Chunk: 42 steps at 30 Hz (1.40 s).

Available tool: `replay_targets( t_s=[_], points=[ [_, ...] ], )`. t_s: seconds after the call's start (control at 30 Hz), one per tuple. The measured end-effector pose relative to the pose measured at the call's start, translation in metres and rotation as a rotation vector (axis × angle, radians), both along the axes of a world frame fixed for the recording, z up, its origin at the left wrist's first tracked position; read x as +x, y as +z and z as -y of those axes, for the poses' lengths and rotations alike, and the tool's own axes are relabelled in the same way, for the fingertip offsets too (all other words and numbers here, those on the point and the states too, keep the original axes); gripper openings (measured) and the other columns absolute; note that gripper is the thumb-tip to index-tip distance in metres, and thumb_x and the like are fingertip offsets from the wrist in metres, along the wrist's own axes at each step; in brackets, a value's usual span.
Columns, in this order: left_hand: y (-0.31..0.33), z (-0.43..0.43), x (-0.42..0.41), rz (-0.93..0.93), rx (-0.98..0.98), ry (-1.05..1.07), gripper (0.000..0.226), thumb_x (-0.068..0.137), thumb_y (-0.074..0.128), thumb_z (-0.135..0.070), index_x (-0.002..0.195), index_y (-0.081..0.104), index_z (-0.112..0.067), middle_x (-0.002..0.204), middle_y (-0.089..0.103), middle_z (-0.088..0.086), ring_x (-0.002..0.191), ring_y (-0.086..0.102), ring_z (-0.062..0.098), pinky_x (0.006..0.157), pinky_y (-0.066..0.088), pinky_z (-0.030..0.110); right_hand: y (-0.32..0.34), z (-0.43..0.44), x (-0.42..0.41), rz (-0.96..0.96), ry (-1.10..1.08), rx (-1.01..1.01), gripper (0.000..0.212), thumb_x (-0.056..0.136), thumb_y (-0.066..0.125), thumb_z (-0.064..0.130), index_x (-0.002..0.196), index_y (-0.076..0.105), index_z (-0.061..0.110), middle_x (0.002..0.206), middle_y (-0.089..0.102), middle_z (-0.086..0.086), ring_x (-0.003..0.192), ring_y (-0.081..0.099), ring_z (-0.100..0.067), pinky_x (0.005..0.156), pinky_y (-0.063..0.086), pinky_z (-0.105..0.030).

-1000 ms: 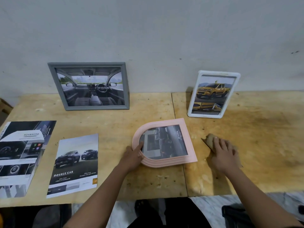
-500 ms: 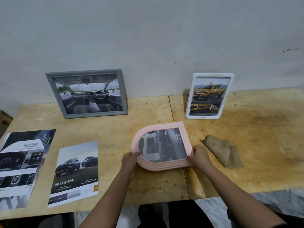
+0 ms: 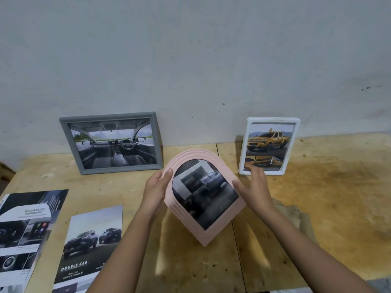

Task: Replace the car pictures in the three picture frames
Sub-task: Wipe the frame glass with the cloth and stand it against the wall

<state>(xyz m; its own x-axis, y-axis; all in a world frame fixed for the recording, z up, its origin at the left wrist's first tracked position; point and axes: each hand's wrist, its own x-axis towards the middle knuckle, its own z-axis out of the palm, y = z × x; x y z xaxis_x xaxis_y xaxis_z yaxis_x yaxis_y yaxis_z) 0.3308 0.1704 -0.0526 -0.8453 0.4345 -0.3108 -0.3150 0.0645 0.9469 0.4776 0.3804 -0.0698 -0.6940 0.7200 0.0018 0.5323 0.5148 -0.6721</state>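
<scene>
A pink arched picture frame [image 3: 220, 226] with a dark car picture is lifted off the table and tilted, one corner pointing down. My left hand [image 3: 156, 190] grips its left edge near the arch. My right hand [image 3: 257, 190] holds its right edge with the fingers spread. A grey frame [image 3: 110, 142] with a car interior picture leans on the wall at the left. A white frame [image 3: 269, 145] with a yellow pickup picture stands at the right.
Two loose car brochure pages lie at the front left: a "Double Cab" page [image 3: 88, 248] and an "Advanced" page [image 3: 25, 231]. A brown cloth [image 3: 296, 218] lies on the wooden table [image 3: 338, 197] behind my right forearm. The wall stands close behind.
My right hand left the cloth and took the pink frame's right edge. Both hands then raised the frame from lying flat to tilted above the table.
</scene>
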Motion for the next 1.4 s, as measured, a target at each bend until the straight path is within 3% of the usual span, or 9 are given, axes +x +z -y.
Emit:
replay_targets(
  t_s=[0.07,0.17,0.27,0.37,0.5,0.63,0.73,1.0,1.4],
  points=[
    [0.023,-0.014,-0.016,-0.105,0.007,-0.041,0.018,0.091,0.057,-0.022,0.100,0.066,-0.011,0.088,0.072,0.005,0.073,0.068,0.009,0.066,0.054,0.019,0.027,-0.009,-0.024,-0.072,0.166,0.010,0.051,0.090,0.057,0.032,0.135,0.042,0.013,0.133,0.043,-0.001,0.125,0.040,-0.017,0.102,0.035,-0.034],
    [0.051,-0.040,-0.041,-0.249,-0.001,-0.106,0.008,0.090,0.059,-0.018,0.090,0.066,-0.016,0.085,0.069,-0.002,0.071,0.064,-0.002,0.068,0.048,0.009,0.048,-0.017,-0.057,-0.098,0.308,-0.255,0.030,0.097,0.045,0.031,0.122,0.051,0.016,0.111,0.057,0.000,0.104,0.055,-0.019,0.081,0.042,-0.029],
    [0.067,-0.059,-0.064,-0.307,0.034,-0.094,0.005,0.087,0.063,-0.019,0.087,0.064,-0.014,0.080,0.065,-0.001,0.069,0.059,-0.001,0.069,0.046,0.011,0.051,-0.023,-0.079,-0.272,0.177,-0.500,0.019,0.097,0.046,0.027,0.106,0.053,0.012,0.088,0.055,0.000,0.085,0.052,-0.017,0.072,0.039,-0.027],
    [0.067,-0.070,-0.082,-0.272,0.062,-0.071,0.014,0.091,0.057,-0.020,0.101,0.061,-0.011,0.082,0.065,-0.007,0.071,0.061,-0.004,0.067,0.045,0.005,0.047,-0.029,-0.096,-0.365,0.073,-0.573,0.021,0.097,0.046,0.027,0.103,0.053,0.008,0.082,0.053,-0.001,0.077,0.050,-0.015,0.071,0.038,-0.028],
    [0.028,-0.062,-0.097,-0.325,-0.174,-0.207,0.024,0.097,0.042,-0.036,0.119,0.049,-0.030,0.106,0.060,-0.013,0.098,0.055,0.002,0.083,0.043,0.019,0.037,-0.034,-0.118,-0.425,-0.044,-0.618,0.018,0.099,0.043,0.026,0.104,0.050,0.010,0.083,0.051,-0.002,0.076,0.048,-0.013,0.068,0.037,-0.027],
    [-0.004,-0.058,-0.105,-0.307,-0.289,-0.242,0.032,0.098,0.041,-0.031,0.129,0.042,-0.026,0.110,0.056,-0.007,0.100,0.053,0.011,0.081,0.043,0.029,0.030,-0.038,-0.138,-0.401,-0.023,-0.564,0.016,0.100,0.040,0.024,0.108,0.046,0.012,0.083,0.048,0.000,0.073,0.045,-0.010,0.063,0.037,-0.023],
    [-0.009,-0.063,-0.118,-0.360,-0.327,-0.262,0.022,0.098,0.042,-0.028,0.119,0.046,-0.023,0.100,0.058,-0.002,0.094,0.056,0.016,0.080,0.046,0.033,0.021,-0.044,-0.149,-0.380,-0.026,-0.535,0.013,0.100,0.038,0.023,0.107,0.042,0.013,0.081,0.044,0.001,0.071,0.042,-0.011,0.061,0.035,-0.025],
    [-0.025,-0.079,-0.136,-0.414,-0.394,-0.221,0.018,0.098,0.042,-0.024,0.114,0.050,-0.019,0.092,0.056,-0.008,0.090,0.055,0.012,0.072,0.046,0.020,0.011,-0.062,-0.168,-0.272,0.072,-0.300,0.013,0.099,0.038,0.023,0.110,0.041,0.015,0.090,0.050,-0.004,0.078,0.049,-0.016,0.062,0.040,-0.024],
    [-0.019,-0.103,-0.129,-0.437,-0.545,-0.088,0.027,0.098,0.037,-0.013,0.121,0.050,-0.005,0.101,0.056,0.007,0.090,0.052,0.018,0.074,0.041,0.028,0.005,-0.067,-0.179,-0.062,0.028,-0.013,0.023,0.096,0.041,0.010,0.118,0.043,0.015,0.108,0.048,-0.005,0.083,0.052,-0.015,0.064,0.047,-0.025]
  ],
)
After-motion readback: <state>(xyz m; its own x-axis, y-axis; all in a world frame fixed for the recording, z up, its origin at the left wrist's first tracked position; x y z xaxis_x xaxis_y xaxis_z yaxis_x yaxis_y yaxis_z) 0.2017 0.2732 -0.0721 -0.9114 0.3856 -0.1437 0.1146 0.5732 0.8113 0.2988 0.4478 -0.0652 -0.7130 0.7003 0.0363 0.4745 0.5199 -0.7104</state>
